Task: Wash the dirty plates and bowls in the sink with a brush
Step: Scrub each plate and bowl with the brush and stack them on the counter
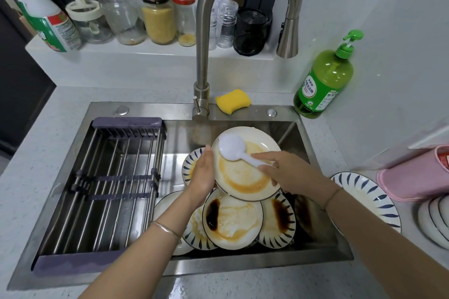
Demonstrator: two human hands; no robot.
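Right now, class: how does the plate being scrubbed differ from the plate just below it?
The scrubbed plate, under the brush, is tilted up, held at its edge by the left hand; the lower plate rests on the pile. The scrubbed plate shows only an orange-brown ring; the lower plate also has a dark sauce patch. Both are round, cream, dirty.

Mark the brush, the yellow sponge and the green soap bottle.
brush (233, 148): head view, on its round white head.
yellow sponge (233, 101): head view, middle of its top face.
green soap bottle (324, 83): head view, middle of the body.
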